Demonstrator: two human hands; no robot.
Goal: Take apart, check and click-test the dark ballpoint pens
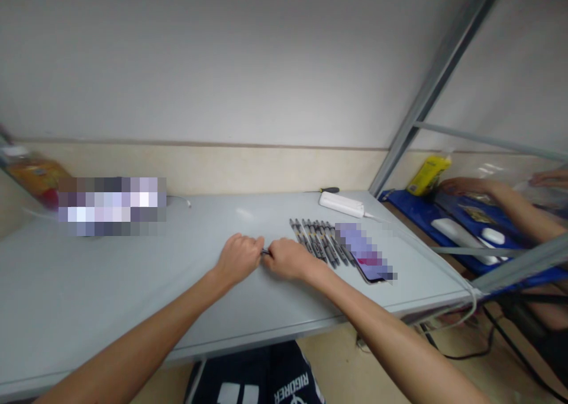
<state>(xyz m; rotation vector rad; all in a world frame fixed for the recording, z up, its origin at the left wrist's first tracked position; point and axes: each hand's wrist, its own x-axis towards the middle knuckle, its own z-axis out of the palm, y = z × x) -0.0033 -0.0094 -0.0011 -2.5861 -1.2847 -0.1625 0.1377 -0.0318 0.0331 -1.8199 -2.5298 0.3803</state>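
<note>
Over the middle of the pale desk, my left hand (241, 257) and my right hand (286, 257) meet, both closed around the two ends of a slim dark pen (265, 252). Only a short bit of the pen shows between the fists; the rest is hidden in the fingers. Just beyond my right hand, several dark, partly clear pens (320, 238) lie side by side in a slanted row. A phone (366, 253), its screen blurred out, lies to the right of that row.
A white power strip (341, 204) with a cord and a screwdriver (329, 190) lie near the wall. At the left are a pixelated object (110, 207) and an orange bottle (38, 173). Past the metal frame post (437, 73), another person's arm (519, 206) reaches over a blue surface.
</note>
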